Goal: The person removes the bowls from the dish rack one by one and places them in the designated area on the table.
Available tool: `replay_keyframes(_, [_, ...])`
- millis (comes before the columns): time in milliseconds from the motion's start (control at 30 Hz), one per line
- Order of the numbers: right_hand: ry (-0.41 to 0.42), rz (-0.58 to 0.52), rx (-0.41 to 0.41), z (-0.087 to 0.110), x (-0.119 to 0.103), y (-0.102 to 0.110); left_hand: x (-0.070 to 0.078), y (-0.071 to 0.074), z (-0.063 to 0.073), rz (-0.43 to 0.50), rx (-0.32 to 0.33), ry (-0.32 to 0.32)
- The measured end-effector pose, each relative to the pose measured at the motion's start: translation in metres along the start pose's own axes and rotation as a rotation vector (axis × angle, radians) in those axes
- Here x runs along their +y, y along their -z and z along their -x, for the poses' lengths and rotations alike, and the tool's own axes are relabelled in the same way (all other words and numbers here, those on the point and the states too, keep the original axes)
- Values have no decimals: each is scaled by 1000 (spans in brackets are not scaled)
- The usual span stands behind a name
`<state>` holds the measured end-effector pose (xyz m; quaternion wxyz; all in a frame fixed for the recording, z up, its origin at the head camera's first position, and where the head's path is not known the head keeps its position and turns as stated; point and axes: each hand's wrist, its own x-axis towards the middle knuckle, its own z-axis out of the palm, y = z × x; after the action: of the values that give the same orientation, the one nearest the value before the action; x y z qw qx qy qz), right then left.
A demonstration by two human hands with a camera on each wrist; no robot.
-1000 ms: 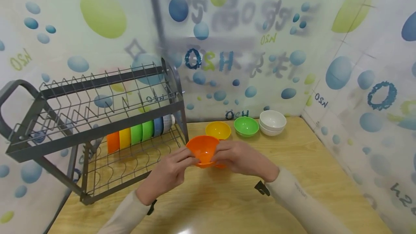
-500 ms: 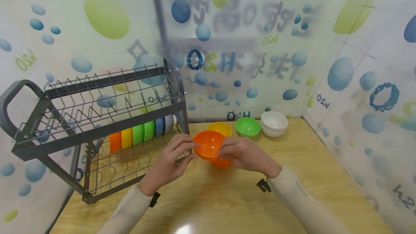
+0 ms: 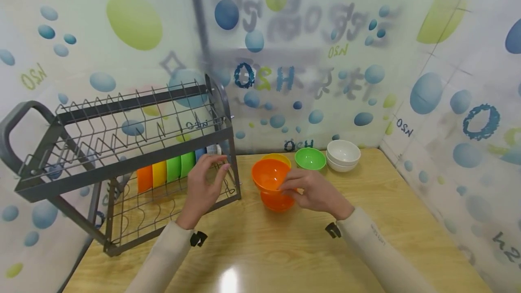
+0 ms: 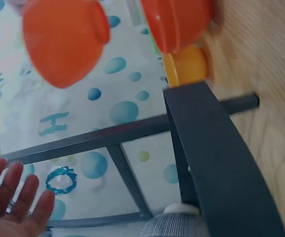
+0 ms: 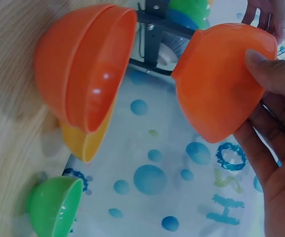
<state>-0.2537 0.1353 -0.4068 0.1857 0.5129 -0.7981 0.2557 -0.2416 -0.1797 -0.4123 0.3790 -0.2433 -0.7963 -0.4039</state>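
My right hand (image 3: 313, 193) pinches the rim of an orange bowl (image 3: 266, 176), thumb on the outer wall. In the right wrist view this held bowl (image 5: 219, 84) is clear of the table. Below it in the head view stand nested orange bowls (image 3: 277, 202), their inside partly hidden by the held one. The left hand (image 3: 202, 191) is empty beside the rack's right end, thumb and fingers apart. Its spread fingers show in the left wrist view, away from the held bowl (image 4: 63, 39).
A two-tier dish rack (image 3: 130, 162) stands on the left, with several bowls upright on its lower tier, an orange one (image 3: 144, 179) leftmost. Along the wall are a yellow bowl (image 3: 281, 157), a green bowl (image 3: 310, 159) and stacked white bowls (image 3: 343, 153).
The left hand has let go of the orange bowl and moved left towards the rack. In my right hand the bowl has shifted slightly right and up, showing the orange bowls below.
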Motion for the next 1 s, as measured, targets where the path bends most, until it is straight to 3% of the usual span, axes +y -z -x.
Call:
replay_keyframes(167, [-14,27,4,5,7,-3,-6,-4,-5,120,-13,171])
replay_keyframes(333, [-26,55,2,8,10,-7,-11,-7,-10,221,-92,369])
replay_keyframes(467, [-46,88,-13,11,11,-11,-16,-9,-14,229,-161,464])
replay_keyframes(700, [-63,120,-56,18,13,-17,-28,-15,-23,302,-208,549])
replay_keyframes(1000, [-73,134,-79,28,17,-25,-33,-18,-27,384,-267,555])
